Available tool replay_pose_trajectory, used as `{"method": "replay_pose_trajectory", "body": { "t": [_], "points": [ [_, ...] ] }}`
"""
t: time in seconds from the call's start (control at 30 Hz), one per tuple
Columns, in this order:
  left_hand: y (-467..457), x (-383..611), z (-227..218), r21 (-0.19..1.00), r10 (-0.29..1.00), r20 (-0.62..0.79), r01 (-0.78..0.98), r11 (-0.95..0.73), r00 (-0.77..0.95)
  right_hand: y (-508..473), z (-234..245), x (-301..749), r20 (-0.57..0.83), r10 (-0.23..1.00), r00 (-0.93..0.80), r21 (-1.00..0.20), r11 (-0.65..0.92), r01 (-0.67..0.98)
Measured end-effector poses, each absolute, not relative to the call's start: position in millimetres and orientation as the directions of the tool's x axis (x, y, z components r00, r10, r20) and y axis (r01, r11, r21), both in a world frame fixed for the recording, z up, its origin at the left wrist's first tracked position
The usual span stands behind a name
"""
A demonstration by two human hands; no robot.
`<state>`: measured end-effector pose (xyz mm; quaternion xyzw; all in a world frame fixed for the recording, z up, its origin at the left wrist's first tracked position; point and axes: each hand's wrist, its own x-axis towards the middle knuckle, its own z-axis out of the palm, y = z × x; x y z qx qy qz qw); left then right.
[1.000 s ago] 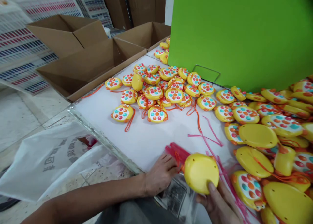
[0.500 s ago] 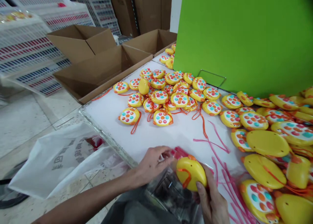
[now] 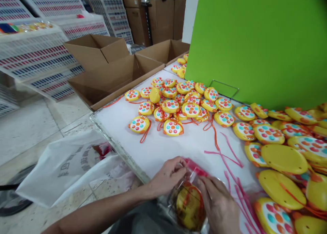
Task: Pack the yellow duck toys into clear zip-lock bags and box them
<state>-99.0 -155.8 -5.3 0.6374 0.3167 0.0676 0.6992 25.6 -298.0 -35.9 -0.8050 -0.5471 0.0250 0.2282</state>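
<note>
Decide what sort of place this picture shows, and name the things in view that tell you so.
Probably a toy factory's packing area: dozens of identical yellow toys cover the white table, open cardboard cartons wait beside it, and both hands hold one toy in a clear plastic bag.

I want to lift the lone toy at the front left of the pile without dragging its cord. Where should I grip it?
Grip the front-left toy by its yellow rim, from above, pinching left and right edges. It lies flat, buttons up, apart from its neighbours; its orange cord trails toward the table edge, so probably avoid that side.
</note>
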Motion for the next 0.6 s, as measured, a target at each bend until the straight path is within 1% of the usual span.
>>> {"method": "replay_pose_trajectory", "body": {
  "t": [0.07, 0.17, 0.23, 0.33, 0.4, 0.47, 0.53, 0.6],
  "points": [
    [-154, -97, -7, 0.941, 0.441, -0.339, 0.290, 0.177, 0.831, -286, -28, 18, 0.233, 0.866, 0.443, -0.440, -0.312, 0.842],
    [-150, -94, -12, 0.953, 0.384, -0.299, 0.293, 0.076, 0.873, -271, -22, 9, 0.213, 0.871, 0.443, -0.474, -0.305, 0.826],
    [-149, -92, -14, 0.952, 0.382, -0.278, 0.305, -0.011, 0.881, -265, -21, 8, 0.204, 0.871, 0.447, -0.479, -0.309, 0.822],
    [-149, -91, -15, 0.938, 0.407, -0.226, 0.311, -0.154, 0.885, -260, -19, 10, 0.211, 0.883, 0.419, -0.454, -0.291, 0.842],
    [-151, -91, -15, 0.909, 0.415, -0.195, 0.323, -0.264, 0.889, -257, -16, 12, 0.226, 0.893, 0.388, -0.426, -0.268, 0.864],
    [-152, -92, -15, 0.875, 0.389, -0.171, 0.321, -0.363, 0.905, -253, -12, 12, 0.225, 0.902, 0.368, -0.419, -0.252, 0.873],
    [-153, -95, -16, 0.858, 0.354, -0.153, 0.302, -0.416, 0.923, -251, -9, 15, 0.209, 0.893, 0.398, -0.454, -0.272, 0.848],
    [-151, -98, -16, 0.862, 0.355, -0.159, 0.304, -0.404, 0.921, -259, -9, 26, 0.202, 0.850, 0.487, -0.497, -0.339, 0.799]
  ]
}}
